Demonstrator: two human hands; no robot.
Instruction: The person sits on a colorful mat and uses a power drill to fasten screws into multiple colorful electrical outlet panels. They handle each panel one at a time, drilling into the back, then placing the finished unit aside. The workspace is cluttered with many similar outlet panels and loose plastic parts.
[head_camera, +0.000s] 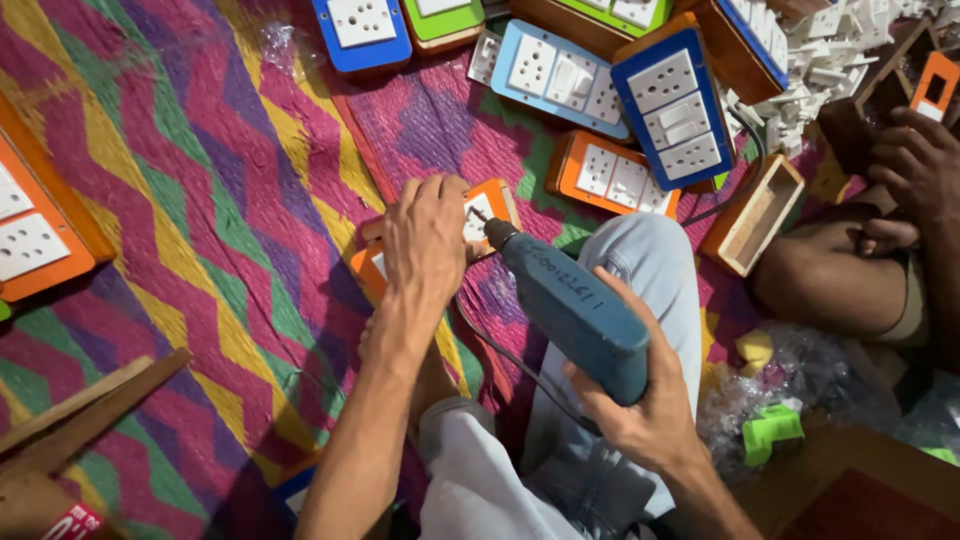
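Note:
My left hand (425, 245) presses down on an orange switch board with white sockets (488, 205), which lies on the patterned mat (200, 250). My right hand (645, 400) grips a blue-grey electric drill (570, 305). The drill's bit touches the board's white face just right of my left fingers. A black cord (500, 350) runs from the drill toward my lap. My knee in light jeans (650, 260) is beside the drill.
Several finished switch boards in blue, green and orange lie at the top (670, 100). An empty wooden box (755, 215) and a pile of white plastic parts (830, 60) sit right. Another person's hand (915, 160) and leg are at right. Wooden sticks (80, 410) lie lower left.

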